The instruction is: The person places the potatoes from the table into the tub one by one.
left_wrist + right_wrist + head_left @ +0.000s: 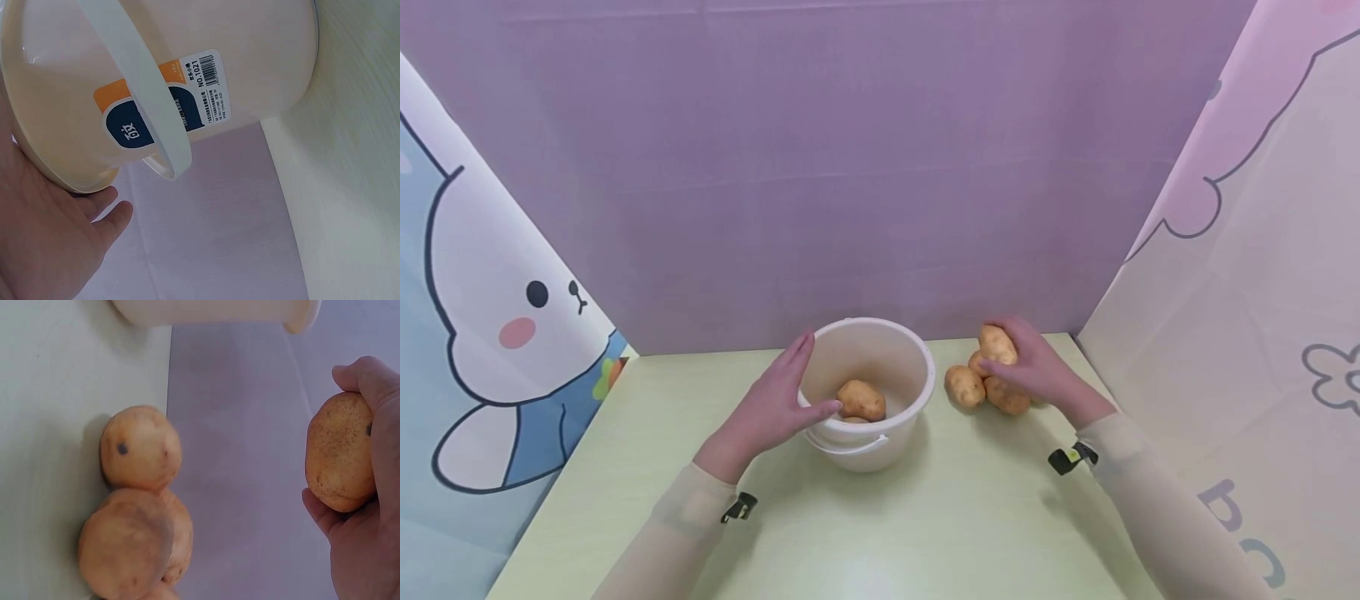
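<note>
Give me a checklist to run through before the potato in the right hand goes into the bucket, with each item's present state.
1. Potato gripped: ok, the right hand has fingers and thumb curled round it and it is lifted off the pile.
2. Bucket steadied: ok, the left hand lies with straight fingers on its rim.
3. Bucket upright on the table: ok.
4. Room inside: ok, only a couple of potatoes lie at the bottom.
5. Handle out of the way: ok, it hangs down the outside wall.
6. Pile stable once one is taken: cannot tell.
</note>
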